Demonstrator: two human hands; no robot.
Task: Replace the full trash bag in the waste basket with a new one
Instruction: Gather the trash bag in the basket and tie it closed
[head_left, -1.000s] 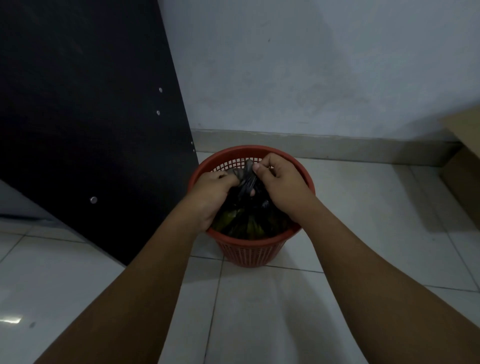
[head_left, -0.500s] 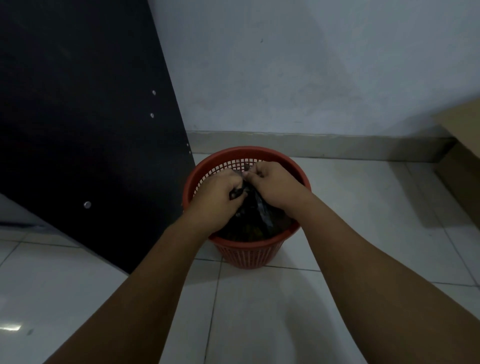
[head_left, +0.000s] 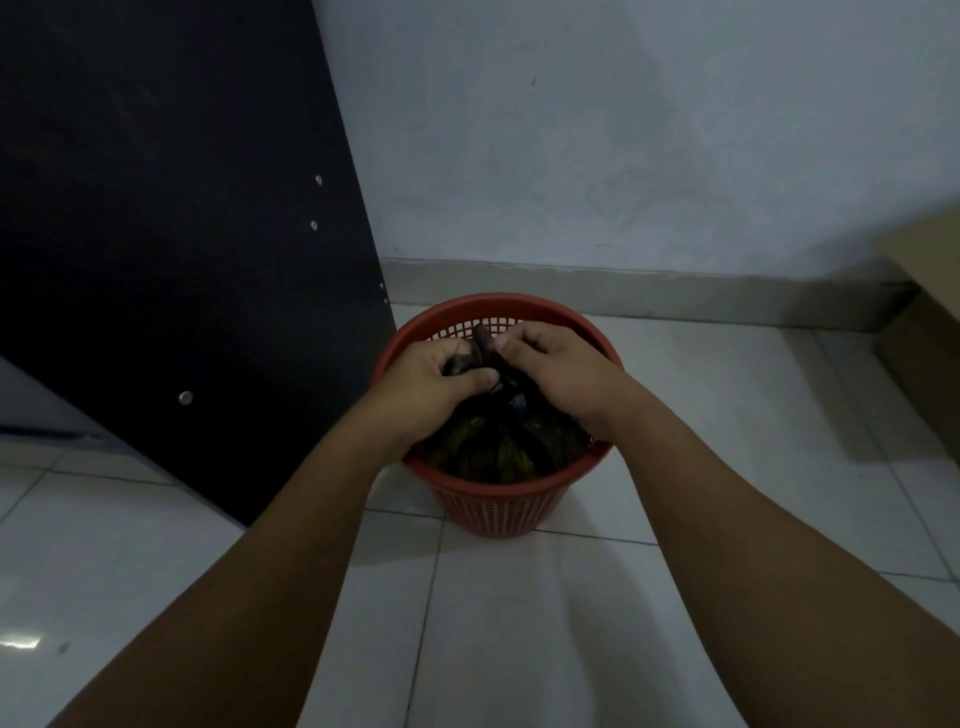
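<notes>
A red mesh waste basket (head_left: 493, 506) stands on the tiled floor near the wall. Inside it sits a full dark trash bag (head_left: 498, 441) with yellowish contents showing through. The bag's top is gathered into a twisted neck between my hands. My left hand (head_left: 441, 379) grips the neck from the left. My right hand (head_left: 561, 364) pinches it from the right, and a short end of the bag sticks up between them. Both hands hover over the basket's mouth.
A black panel (head_left: 171, 249) with metal screw heads leans close to the left of the basket. A brown cardboard box (head_left: 924, 312) sits at the right edge. The grey wall and its skirting (head_left: 649, 291) run behind the basket. White floor tiles (head_left: 519, 623) lie in front.
My hands have shifted around the bag's neck, twisting it tighter. A short end of the bag now pokes up between them.
</notes>
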